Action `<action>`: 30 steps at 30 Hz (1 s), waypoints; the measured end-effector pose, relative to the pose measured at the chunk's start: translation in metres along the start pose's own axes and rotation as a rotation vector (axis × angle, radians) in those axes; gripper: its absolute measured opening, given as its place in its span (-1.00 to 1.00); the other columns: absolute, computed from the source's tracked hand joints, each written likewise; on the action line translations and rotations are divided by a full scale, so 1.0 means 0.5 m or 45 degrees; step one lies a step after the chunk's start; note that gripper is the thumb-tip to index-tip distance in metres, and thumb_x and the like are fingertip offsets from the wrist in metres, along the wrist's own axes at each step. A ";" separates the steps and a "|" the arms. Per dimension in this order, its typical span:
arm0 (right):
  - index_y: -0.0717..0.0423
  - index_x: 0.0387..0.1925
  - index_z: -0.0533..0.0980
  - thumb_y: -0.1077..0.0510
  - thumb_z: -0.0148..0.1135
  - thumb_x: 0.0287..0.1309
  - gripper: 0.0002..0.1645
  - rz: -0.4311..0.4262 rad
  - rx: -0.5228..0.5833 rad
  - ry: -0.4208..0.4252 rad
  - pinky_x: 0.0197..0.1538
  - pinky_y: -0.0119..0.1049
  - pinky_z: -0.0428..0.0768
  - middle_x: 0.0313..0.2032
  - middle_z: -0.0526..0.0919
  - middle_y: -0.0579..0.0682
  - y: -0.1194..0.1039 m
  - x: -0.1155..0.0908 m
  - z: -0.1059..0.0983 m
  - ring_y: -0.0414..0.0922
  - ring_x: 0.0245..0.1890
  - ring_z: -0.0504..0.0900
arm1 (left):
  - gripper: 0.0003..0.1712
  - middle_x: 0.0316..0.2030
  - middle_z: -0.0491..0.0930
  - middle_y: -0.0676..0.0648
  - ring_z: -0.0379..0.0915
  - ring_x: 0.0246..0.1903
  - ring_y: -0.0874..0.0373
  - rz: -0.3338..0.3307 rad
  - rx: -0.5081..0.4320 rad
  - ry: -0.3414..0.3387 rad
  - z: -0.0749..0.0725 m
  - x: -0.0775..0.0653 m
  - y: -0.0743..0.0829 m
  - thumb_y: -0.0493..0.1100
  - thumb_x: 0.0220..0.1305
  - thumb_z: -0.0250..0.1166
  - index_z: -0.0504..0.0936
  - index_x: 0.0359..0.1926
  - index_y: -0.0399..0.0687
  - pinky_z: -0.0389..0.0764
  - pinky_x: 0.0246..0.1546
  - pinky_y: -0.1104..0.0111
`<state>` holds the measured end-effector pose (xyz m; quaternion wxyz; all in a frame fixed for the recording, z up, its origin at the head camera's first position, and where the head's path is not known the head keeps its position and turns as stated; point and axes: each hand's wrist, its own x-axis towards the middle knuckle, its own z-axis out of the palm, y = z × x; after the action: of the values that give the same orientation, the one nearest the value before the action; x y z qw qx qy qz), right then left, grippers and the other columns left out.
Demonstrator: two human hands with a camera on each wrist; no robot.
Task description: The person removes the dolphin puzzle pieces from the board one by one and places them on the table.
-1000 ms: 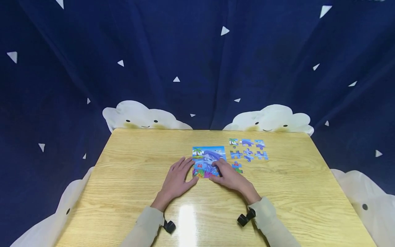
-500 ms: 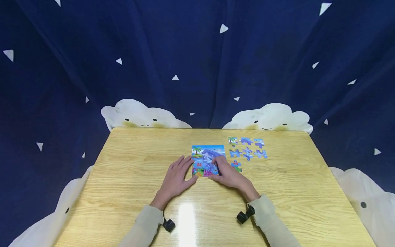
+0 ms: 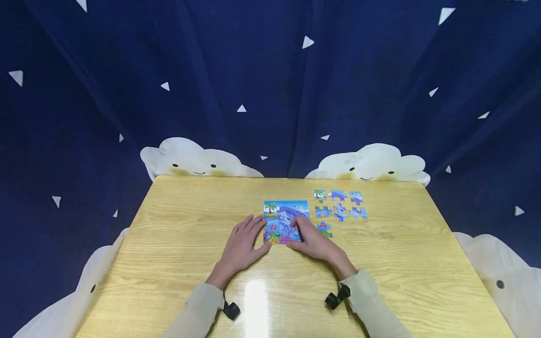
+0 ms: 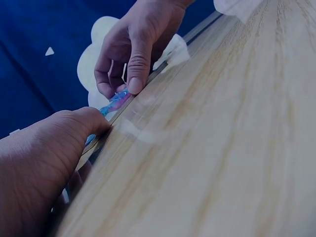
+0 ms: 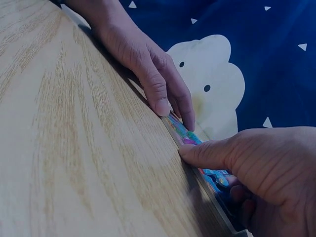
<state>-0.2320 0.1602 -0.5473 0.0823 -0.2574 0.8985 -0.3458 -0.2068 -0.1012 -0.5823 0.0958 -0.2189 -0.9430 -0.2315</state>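
Observation:
A square jigsaw puzzle board [image 3: 285,209] with a dolphin, palm tree and coral picture lies on the table. My left hand [image 3: 242,244] rests at its left side, fingers extended and touching the edge, the thumb near the lower corner. My right hand [image 3: 314,238] is over its lower right part, with index finger and thumb bent toward each other. In the right wrist view they pinch a blue puzzle piece [image 5: 217,177] at the board's front edge; its far part is hidden by the hand. Several loose puzzle pieces [image 3: 340,212] lie to the right of the board.
The wooden table [image 3: 186,202] reaches back to a dark blue curtain [image 3: 270,84] with white triangles and smiling clouds [image 3: 198,162]. A bright glare strip shows on the table between the forearms.
The piece under my right hand shifts slightly, and the seams in the lower part of the picture look different. My left hand stays in place. The loose pieces lie as before.

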 end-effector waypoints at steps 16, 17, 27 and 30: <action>0.02 -0.09 0.44 0.00 0.44 0.08 -0.56 -0.013 0.003 0.027 -0.28 -0.30 0.40 -0.28 0.43 -0.04 0.005 -0.004 0.006 -0.18 -0.36 0.37 | -0.21 0.44 0.20 0.10 -0.03 0.46 -0.02 -0.006 -0.003 -0.013 0.002 0.000 0.001 0.39 0.27 0.06 0.31 0.42 0.17 0.12 0.34 -0.04; 0.01 -0.12 0.45 0.00 0.43 0.09 -0.59 -0.015 0.004 0.027 -0.29 -0.30 0.40 -0.29 0.44 -0.04 0.005 -0.004 0.007 -0.18 -0.36 0.37 | -0.21 0.44 0.20 0.09 -0.03 0.46 -0.02 -0.004 -0.004 -0.008 0.002 -0.001 0.001 0.39 0.27 0.07 0.31 0.42 0.16 0.12 0.33 -0.05; 0.07 -0.05 0.46 -0.03 0.46 0.04 -0.49 0.034 -0.010 0.044 -0.29 -0.30 0.41 -0.29 0.44 -0.03 0.001 -0.005 0.004 -0.18 -0.38 0.37 | -0.21 0.44 0.19 0.11 -0.04 0.47 -0.02 -0.015 -0.008 -0.015 0.001 0.000 0.001 0.38 0.27 0.08 0.31 0.42 0.16 0.09 0.35 -0.03; 0.07 -0.11 0.47 -0.04 0.46 0.03 -0.52 0.017 -0.017 0.042 -0.29 -0.30 0.41 -0.29 0.44 -0.03 0.001 -0.004 0.002 -0.18 -0.37 0.36 | -0.20 0.44 0.18 0.11 -0.05 0.47 -0.01 -0.016 0.006 -0.029 0.000 0.000 0.001 0.41 0.28 0.03 0.30 0.42 0.17 0.08 0.36 -0.02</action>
<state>-0.2301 0.1610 -0.5487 0.0683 -0.2462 0.9037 -0.3435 -0.2065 -0.1011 -0.5823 0.0841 -0.2154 -0.9459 -0.2276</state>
